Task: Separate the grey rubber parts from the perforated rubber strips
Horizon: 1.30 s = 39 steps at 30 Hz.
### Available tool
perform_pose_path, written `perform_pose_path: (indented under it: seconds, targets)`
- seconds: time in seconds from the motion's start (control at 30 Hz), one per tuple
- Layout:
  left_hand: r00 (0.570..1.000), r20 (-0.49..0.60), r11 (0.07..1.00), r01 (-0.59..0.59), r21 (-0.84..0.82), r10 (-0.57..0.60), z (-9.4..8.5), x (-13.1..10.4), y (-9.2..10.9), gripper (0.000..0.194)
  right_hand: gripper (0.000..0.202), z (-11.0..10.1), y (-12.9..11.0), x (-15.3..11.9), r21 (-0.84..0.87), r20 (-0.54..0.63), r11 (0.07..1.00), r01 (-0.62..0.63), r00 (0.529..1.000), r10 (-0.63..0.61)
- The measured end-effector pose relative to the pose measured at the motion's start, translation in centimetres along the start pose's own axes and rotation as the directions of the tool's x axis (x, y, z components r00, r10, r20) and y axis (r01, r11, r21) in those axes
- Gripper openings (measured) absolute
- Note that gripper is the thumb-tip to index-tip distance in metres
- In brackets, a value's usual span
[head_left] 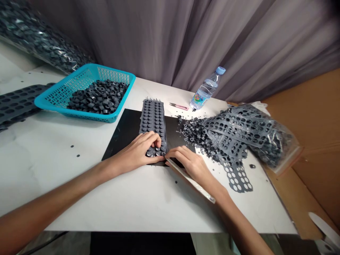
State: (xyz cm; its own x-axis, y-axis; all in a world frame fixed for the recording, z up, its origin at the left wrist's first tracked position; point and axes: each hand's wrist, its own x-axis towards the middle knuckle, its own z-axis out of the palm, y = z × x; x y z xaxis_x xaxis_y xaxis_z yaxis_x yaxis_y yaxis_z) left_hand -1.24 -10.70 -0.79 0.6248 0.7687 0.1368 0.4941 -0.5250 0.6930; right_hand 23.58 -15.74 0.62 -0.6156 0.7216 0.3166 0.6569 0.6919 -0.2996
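A grey rubber strip [152,117] with rows of round raised parts lies on a black mat [120,131]. My left hand [140,147] rests on the strip's near end, its fingers curled and pressed against it. Between the fingers of my right hand [190,161] is a long, thin, pale stick-like tool [196,186]. The tool's far tip meets the strip's near right corner, close to my left thumb. My right fingers are closed round the tool. What the tip looks like is hidden.
A blue basket [117,115] of small dark rings stands at the back left, beside a large filled bag [50,42]. Pink-handled snips [179,106], a water bottle [207,90], loose rings [193,131] and perforated sheets [230,134] lie to the right.
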Motion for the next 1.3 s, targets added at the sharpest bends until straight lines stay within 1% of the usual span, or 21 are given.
perform_pose_path:
  seconds: [0.2,0.4,0.47,0.57,0.63,0.67,0.77,0.87,0.97,1.1,1.3]
  targets:
    - [1.000,0.005,1.000,0.003,-0.021,-0.003,0.0,0.0,0.1,0.027,0.026,0.6,-0.7,0.0,-0.160,0.002,0.987,0.014,1.000,-0.014]
    - [1.000,0.001,1.000,0.002,-0.005,-0.002,0.0,0.0,-0.2,0.026,0.026,1.5,-1.0,-0.1,-0.233,0.001,0.972,0.022,1.000,-0.022]
    - [1.000,0.003,1.000,0.001,0.003,-0.001,0.0,0.1,-0.1,0.029,0.026,1.7,-1.0,-0.1,-0.253,-0.014,0.968,0.006,1.000,-0.010]
    - [1.000,0.009,1.000,-0.002,0.006,0.002,-0.1,0.2,-0.1,0.032,0.026,1.7,-0.7,-0.1,-0.277,-0.089,0.957,-0.080,0.994,0.057]
    - [1.000,0.017,1.000,-0.002,0.007,0.002,-0.1,0.3,-0.1,0.032,0.026,1.4,-0.4,-0.2,-0.231,-0.132,0.964,-0.132,0.986,0.104]
    - [1.000,0.021,1.000,0.000,0.007,-0.001,-0.1,0.3,-0.1,0.032,0.026,1.2,-0.2,-0.3,-0.177,-0.131,0.975,-0.133,0.985,0.111]
    - [0.999,0.033,1.000,0.010,0.003,-0.010,-0.2,0.3,-0.1,0.033,0.024,0.3,0.0,-0.4,0.025,-0.085,0.997,-0.073,0.994,0.075]
    - [0.999,0.045,1.000,0.013,-0.003,-0.013,-0.2,0.2,-0.1,0.032,0.017,-0.3,0.0,-0.4,0.110,-0.066,0.993,-0.038,0.997,0.045]
    - [0.999,0.039,1.000,0.012,-0.003,-0.011,-0.2,0.2,0.0,0.031,0.019,-0.5,0.0,-0.3,0.110,-0.031,0.994,-0.013,0.999,0.016]
    - [0.999,0.035,1.000,0.007,0.000,-0.007,-0.2,0.2,0.0,0.030,0.025,-0.2,0.2,-0.3,0.057,0.002,0.998,0.010,1.000,-0.010]
    - [0.999,0.036,1.000,0.002,0.001,-0.002,-0.2,0.2,0.0,0.030,0.028,0.2,-0.2,-0.2,0.021,-0.005,0.999,-0.031,1.000,0.031]
